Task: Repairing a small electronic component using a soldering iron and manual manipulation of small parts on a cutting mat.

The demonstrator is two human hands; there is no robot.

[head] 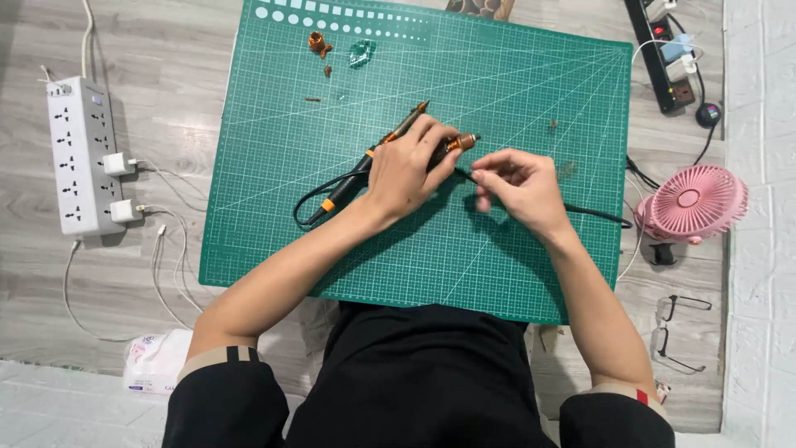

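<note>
A slim black-and-orange pen-shaped tool (390,145) is seen near the centre of the green cutting mat (514,257), slightly above the middle of the frame. Its long axis is laid diagonally: the thin tip is pointed toward the upper right, ending just above the knuckles, and the black tail is pointed toward the lower left, where a black cable (308,207) is looped back on the mat. The left hand (406,170) is closed over the middle of the tool, fingers curled round it, so the midsection is hidden. A short copper-coloured end piece (463,142) is shown sticking out to the right from under the left fingers, pointed right and slightly up; whether it is part of the same tool cannot be told.

The right hand (518,182) is placed just to the right, fingertips pinched narrowly on a thin dark lead (466,175) just beside the left hand. A black cord (597,213) is run from under the right hand toward the right edge of the mat.

Small copper parts (319,43) and a clear green piece (361,52) are scattered at the mat's upper left. A white power strip (81,153) with two chargers is set at the left of the frame, a black power strip (663,58) at the upper right, a pink fan (695,203) at the right, glasses (676,332) at the lower right.
</note>
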